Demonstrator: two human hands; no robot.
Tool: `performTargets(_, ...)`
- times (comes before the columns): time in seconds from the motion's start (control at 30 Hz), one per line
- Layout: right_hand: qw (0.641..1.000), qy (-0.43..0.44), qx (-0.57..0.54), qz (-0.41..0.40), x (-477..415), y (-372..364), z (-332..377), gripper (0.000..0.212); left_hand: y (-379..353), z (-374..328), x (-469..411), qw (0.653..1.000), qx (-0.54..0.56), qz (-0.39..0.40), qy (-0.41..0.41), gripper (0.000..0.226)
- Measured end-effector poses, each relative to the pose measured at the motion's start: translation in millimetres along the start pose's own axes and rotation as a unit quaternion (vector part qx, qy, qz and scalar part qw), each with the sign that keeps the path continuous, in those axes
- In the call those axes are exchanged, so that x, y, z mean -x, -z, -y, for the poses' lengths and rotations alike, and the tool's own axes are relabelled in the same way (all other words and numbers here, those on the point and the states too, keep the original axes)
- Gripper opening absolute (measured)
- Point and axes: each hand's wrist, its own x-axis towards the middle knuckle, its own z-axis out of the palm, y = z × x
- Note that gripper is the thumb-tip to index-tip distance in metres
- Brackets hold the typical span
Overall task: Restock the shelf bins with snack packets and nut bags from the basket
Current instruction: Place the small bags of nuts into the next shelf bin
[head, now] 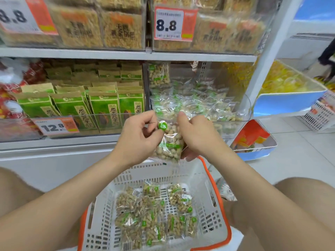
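A clear bag of peanuts (pixel 170 144) with green labels hangs upright above the basket, just in front of the shelf. My left hand (pixel 137 134) pinches its top left corner, and my right hand (pixel 195 136) grips its right side with fingers behind it. Below, the white basket (pixel 213 220) with orange rim holds several more peanut bags (pixel 154 214). Straight ahead, the clear shelf bin (pixel 233 116) is partly filled with the same peanut bags (pixel 195 104).
Left of that bin, green seed packets (pixel 105 109) stand in rows behind a 12.8 price tag (pixel 54 126). Cracker packs fill the shelf above. Blue-edged bins (pixel 288 102) with yellow packets stick out at the right. My knees flank the basket.
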Motion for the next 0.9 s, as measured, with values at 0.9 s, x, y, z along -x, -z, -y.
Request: performTargets(0.9,0.974,-0.055,-0.188,-0.116,-139.2,10.8,40.1,0.037,36.7,-2.2,-114.0,0.897,-0.436,-0.020,0.070,0.016)
